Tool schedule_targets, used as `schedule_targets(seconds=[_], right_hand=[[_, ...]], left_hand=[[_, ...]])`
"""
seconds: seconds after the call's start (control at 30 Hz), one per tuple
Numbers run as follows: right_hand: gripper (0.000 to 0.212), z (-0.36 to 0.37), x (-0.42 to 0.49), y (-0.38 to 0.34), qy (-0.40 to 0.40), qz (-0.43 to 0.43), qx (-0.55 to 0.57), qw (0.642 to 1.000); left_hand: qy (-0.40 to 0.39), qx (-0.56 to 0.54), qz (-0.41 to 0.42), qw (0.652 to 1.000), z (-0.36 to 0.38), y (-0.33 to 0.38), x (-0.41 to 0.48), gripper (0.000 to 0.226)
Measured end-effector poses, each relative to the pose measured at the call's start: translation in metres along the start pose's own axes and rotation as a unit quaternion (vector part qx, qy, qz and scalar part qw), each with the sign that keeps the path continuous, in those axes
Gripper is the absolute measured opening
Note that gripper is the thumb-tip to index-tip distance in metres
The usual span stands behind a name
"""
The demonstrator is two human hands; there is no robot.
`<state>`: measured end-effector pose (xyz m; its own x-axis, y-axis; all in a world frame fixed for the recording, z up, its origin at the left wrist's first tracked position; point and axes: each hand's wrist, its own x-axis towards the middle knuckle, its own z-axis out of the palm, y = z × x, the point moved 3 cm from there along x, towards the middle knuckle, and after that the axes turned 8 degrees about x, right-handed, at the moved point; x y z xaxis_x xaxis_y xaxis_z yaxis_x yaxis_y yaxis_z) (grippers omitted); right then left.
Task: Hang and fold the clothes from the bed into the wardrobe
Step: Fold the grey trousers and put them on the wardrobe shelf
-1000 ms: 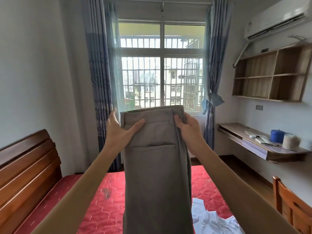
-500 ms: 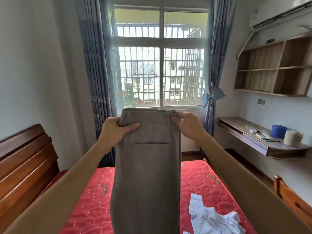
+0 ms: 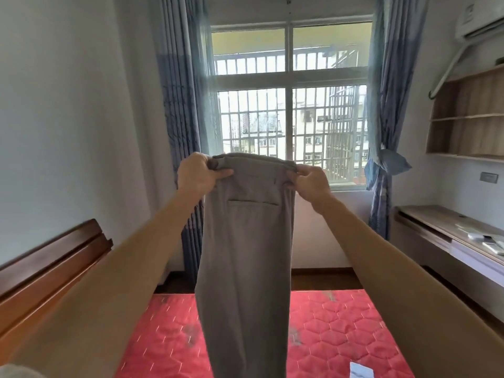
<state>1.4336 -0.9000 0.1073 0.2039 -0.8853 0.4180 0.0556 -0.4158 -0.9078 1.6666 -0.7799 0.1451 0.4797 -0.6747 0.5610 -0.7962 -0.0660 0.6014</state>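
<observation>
**Grey trousers, held up for folding**

Trousers (image 3: 245, 255): hang lengthwise above the bed (image 3: 341, 331). My left hand (image 3: 197, 177) and right hand (image 3: 311, 184) pinch the waistband corners. I judge: keep waistband level, legs aligned, then fold.

No text can be read; the small sticker (image 3: 469, 10) on the air conditioner (image 3: 484, 24) is perhaps printed, but blurred.

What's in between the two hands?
The head view shows the grey trousers, their waistband stretched between the left hand and the right hand, which grip its ends.
</observation>
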Motion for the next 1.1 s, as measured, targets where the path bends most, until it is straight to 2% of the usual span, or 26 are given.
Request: schedule_targets(seconds=[0.07, 0.2, 0.3, 0.37, 0.43, 0.57, 0.63, 0.7, 0.93, 1.0, 1.1], right_hand=[[0.016, 0.002, 0.024, -0.006, 0.029, -0.01, 0.041, 0.999], [0.02, -0.003, 0.037, -0.024, 0.042, -0.057, 0.07, 0.995], [0.023, -0.013, 0.025, -0.024, 0.042, -0.096, 0.058, 0.993], [0.023, -0.024, 0.006, -0.009, 0.037, -0.085, 0.048, 0.995], [0.023, -0.032, -0.015, 0.01, 0.024, -0.075, 0.025, 0.997], [0.026, -0.046, -0.108, 0.085, 0.007, 0.0, -0.002, 1.0], [0.027, -0.052, -0.165, 0.143, -0.006, 0.054, -0.004, 0.998], [0.032, -0.058, -0.222, 0.198, -0.021, 0.113, -0.02, 0.993], [0.04, -0.084, -0.438, 0.356, -0.075, 0.306, -0.122, 0.941], [0.046, -0.089, -0.5, 0.39, -0.105, 0.352, -0.153, 0.918], [0.043, -0.093, -0.589, 0.418, -0.124, 0.411, -0.169, 0.887]], left_hand=[[-0.018, -0.081, -0.014, 0.996, -0.005, 0.007, 0.024, 0.038], [0.017, -0.131, 0.053, 0.99, -0.012, 0.021, 0.042, 0.031], [0.018, -0.141, 0.094, 0.985, -0.006, 0.023, 0.027, 0.019], [0.0, -0.15, 0.105, 0.983, 0.009, 0.018, 0.006, 0.019], [-0.008, -0.112, 0.113, 0.987, 0.022, 0.007, -0.014, 0.023], [-0.134, -0.071, 0.086, 0.985, 0.078, -0.059, -0.096, 0.038], [-0.174, -0.025, 0.06, 0.983, 0.111, -0.098, -0.153, 0.051], [-0.223, -0.001, 0.026, 0.974, 0.14, -0.133, -0.216, 0.053], [-0.402, 0.064, -0.145, 0.902, 0.198, -0.234, -0.46, 0.055], [-0.443, 0.104, -0.165, 0.875, 0.2, -0.249, -0.527, 0.047], [-0.498, 0.138, -0.185, 0.836, 0.201, -0.268, -0.623, 0.021]])
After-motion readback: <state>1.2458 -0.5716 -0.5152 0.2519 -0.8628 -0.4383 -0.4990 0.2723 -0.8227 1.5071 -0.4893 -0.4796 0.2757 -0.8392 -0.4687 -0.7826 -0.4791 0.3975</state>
